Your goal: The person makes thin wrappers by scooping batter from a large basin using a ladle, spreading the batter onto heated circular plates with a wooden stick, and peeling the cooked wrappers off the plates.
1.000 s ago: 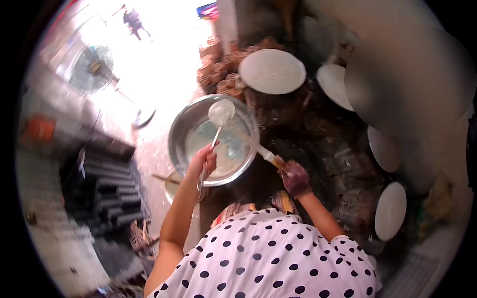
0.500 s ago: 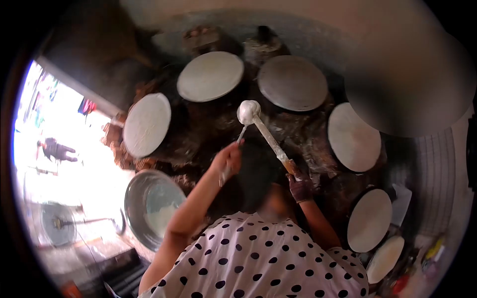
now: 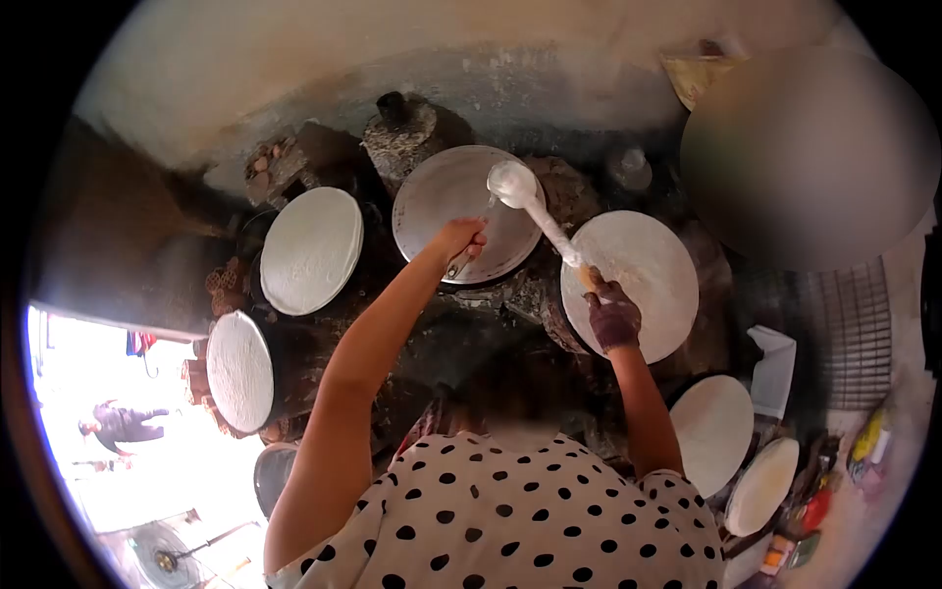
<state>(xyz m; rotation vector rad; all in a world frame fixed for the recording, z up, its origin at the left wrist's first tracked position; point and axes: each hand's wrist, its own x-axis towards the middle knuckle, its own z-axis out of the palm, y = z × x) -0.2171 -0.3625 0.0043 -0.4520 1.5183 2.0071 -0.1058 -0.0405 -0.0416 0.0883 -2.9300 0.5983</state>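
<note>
My right hand (image 3: 614, 316), in a dark glove, is closed around the wooden handle of a ladle (image 3: 549, 231). The ladle's bowl and most of its shaft are coated in white batter. The bowl hangs over the right part of a bare grey round griddle (image 3: 432, 211). My left hand (image 3: 461, 243) is above the griddle's lower part, fingers wrapped round a thin metal tool (image 3: 457, 265). That tool's far end reaches toward the ladle bowl; whether they touch I cannot tell. Beneath my right hand lies a griddle covered by a white round sheet (image 3: 643, 265).
More white-covered griddles (image 3: 312, 250) curve round me on both sides. A metal basin (image 3: 275, 476) is partly hidden by my left arm. Far left, a person (image 3: 128, 422) is in a bright opening near a fan (image 3: 162, 555). A blurred round patch covers the upper right.
The view has swung right, so the griddles appear farther left. Both hands, with the ladle and metal tool, have moved forward from the dark stove top to over the bare griddle.
</note>
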